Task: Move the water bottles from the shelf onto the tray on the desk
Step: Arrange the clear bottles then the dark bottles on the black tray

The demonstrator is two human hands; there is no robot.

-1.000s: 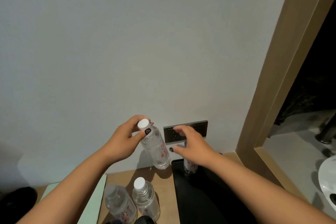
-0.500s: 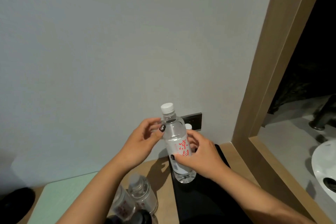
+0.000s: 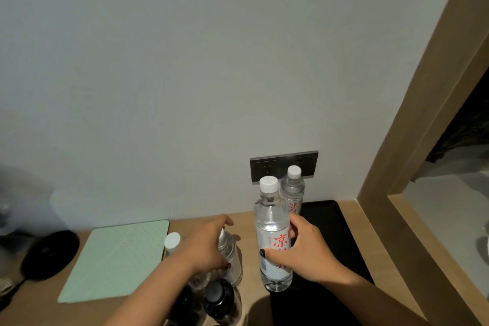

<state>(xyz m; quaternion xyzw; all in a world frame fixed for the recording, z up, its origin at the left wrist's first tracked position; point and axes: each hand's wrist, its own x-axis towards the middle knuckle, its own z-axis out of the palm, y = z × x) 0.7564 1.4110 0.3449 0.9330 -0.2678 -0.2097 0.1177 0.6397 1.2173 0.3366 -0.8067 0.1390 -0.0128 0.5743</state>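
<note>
My right hand (image 3: 304,249) grips a clear water bottle (image 3: 272,230) with a white cap and red lettering, upright at the left edge of the black tray (image 3: 333,235). A second bottle (image 3: 293,192) stands on the tray behind it, by the wall. My left hand (image 3: 209,243) curls round the top of another bottle (image 3: 230,259) on the wooden desk left of the tray. One more white-capped bottle (image 3: 172,241) stands just left of that hand, mostly hidden by my forearm.
A pale green pad (image 3: 116,259) lies on the desk at the left, with a black round object (image 3: 49,254) beyond it. Dark-capped bottles (image 3: 219,296) stand at the desk's front. A dark wall socket (image 3: 270,167) sits above the tray; a wooden frame (image 3: 412,119) rises at right.
My right hand took over the bottle and lowered it to the tray's left edge. My left hand let go of it and dropped onto a bottle on the desk.
</note>
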